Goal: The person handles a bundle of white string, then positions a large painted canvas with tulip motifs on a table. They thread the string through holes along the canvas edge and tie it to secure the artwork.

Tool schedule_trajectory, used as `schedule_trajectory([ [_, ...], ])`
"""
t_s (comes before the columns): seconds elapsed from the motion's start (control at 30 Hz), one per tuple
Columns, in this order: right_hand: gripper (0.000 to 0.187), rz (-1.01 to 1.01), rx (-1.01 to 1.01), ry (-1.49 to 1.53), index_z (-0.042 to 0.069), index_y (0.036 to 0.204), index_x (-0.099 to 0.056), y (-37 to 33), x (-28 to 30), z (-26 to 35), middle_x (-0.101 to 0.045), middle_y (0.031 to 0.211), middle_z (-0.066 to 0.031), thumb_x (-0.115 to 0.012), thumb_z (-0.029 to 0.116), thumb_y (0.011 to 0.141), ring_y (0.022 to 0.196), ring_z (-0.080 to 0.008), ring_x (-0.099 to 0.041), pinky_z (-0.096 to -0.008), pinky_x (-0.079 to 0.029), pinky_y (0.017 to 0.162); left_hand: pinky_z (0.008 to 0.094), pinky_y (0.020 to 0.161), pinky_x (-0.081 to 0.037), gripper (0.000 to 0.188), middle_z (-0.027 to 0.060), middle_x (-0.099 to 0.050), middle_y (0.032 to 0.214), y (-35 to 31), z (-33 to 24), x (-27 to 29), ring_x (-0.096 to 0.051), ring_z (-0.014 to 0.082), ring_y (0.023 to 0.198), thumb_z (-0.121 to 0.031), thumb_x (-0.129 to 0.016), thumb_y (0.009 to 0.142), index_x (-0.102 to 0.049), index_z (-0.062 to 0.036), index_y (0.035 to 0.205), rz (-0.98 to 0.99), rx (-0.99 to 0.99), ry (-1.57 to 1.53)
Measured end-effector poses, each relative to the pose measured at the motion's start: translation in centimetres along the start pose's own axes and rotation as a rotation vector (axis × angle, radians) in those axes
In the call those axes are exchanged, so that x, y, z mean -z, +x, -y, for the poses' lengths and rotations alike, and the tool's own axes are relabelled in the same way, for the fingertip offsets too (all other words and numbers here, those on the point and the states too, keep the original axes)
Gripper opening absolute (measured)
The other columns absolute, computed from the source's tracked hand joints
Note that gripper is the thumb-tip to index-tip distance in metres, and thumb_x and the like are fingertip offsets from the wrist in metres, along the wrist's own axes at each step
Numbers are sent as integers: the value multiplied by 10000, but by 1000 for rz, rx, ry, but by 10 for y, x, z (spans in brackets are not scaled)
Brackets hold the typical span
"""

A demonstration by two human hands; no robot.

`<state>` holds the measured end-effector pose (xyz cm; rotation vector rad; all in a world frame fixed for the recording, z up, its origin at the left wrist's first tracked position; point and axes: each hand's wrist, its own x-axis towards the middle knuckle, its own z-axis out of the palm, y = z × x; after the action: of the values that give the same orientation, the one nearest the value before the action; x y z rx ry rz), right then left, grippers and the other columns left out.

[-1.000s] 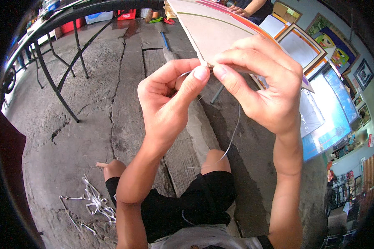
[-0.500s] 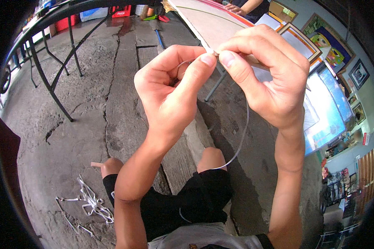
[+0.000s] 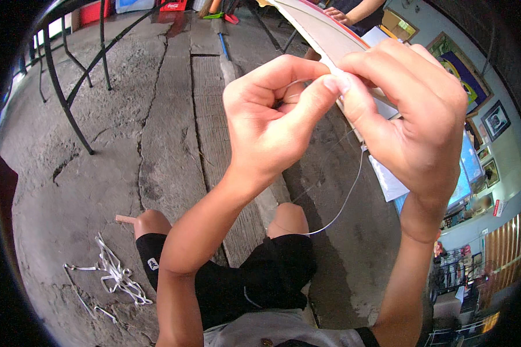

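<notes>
Both hands are raised in front of me, fingertips meeting over a thin whitish strand [image 3: 353, 191]. My left hand [image 3: 266, 121] pinches it between thumb and forefinger. Against those fingertips, my right hand [image 3: 417, 110] is closed in a similar pinch, its thumb touching the left thumb. The exact spot where the strand is gripped is hidden by the fingers. Part of the strand loops inside my left palm, and a longer length hangs in a curve down toward my knee. On the floor at lower left lies a tangled heap of white strips [image 3: 120, 277].
A dark metal table frame [image 3: 69, 104] stands at far left. Ahead is a pale tabletop [image 3: 312, 29], with another person's hand [image 3: 337, 14] beyond it. A broom with a blue handle [image 3: 223, 46] lies on the cracked concrete floor. Framed pictures [image 3: 496, 121] line the right wall.
Both hands have shifted to the right, still pinched together. My view has turned slightly, and the hanging strand has moved right with the hands.
</notes>
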<state>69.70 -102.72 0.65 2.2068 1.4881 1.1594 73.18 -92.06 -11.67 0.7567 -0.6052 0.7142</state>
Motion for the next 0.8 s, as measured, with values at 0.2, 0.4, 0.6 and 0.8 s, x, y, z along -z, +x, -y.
schedule_trajectory([
  [0.2, 85, 3, -64, 61, -24, 811, -634, 3, -2, 6, -586, 700, -99, -656, -9, 731, 625, -180, -557, -264, -430, 564, 174, 426, -182, 60, -108, -399, 532, -1, 1, -6, -276, -26, 474, -29, -659, 784, -640, 25, 801, -62, 17, -58],
  [0.4, 81, 74, -159, 194, -38, 796, -610, 7, -2, 2, -564, 695, -75, -622, 41, 783, 627, -132, -517, -245, -412, 577, 180, 422, -193, 66, -102, -403, 521, -1, 4, -6, -286, -24, 469, -32, -657, 768, -634, 29, 777, -82, 29, -82],
  [0.6, 99, 100, -184, 205, -37, 780, -579, 9, -5, 4, -548, 714, -67, -614, 55, 789, 642, -125, -489, -241, -397, 601, 185, 416, -194, 79, -99, -398, 509, -1, 5, -4, -290, -21, 459, -39, -661, 761, -630, 34, 763, -77, 47, -87],
  [0.8, 131, 101, -309, 498, -39, 795, -568, 3, -10, -9, -527, 749, -38, -584, 89, 818, 661, -92, -459, -215, -361, 604, 183, 417, -195, 83, -99, -398, 509, -2, 5, -6, -294, -20, 460, -45, -664, 760, -630, 30, 755, -77, 47, -100],
])
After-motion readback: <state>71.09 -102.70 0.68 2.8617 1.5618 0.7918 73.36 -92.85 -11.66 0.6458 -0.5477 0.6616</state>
